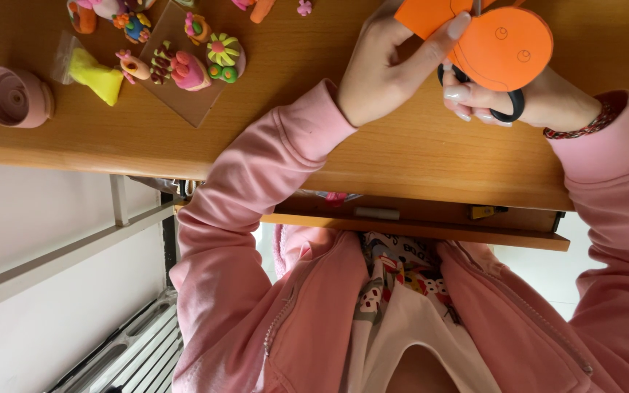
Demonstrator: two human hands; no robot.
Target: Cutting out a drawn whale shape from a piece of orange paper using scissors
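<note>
So the left hand (384, 69) is pinching the orange paper cutout (500, 45) above the wooden desk's (402, 156) near edge, keeping it steady while the right hand (529, 102), fingers looped through black scissors (485, 91), is cutting along its outline.

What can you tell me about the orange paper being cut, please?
The orange paper looks like thin card with a rounded edge and pencilled outlines, including two small circles. It is held above the wooden table. The left hand pinches it, one finger lying across its face, while the right hand works black-handled scissors from beneath; their blade meets its top edge.
</note>
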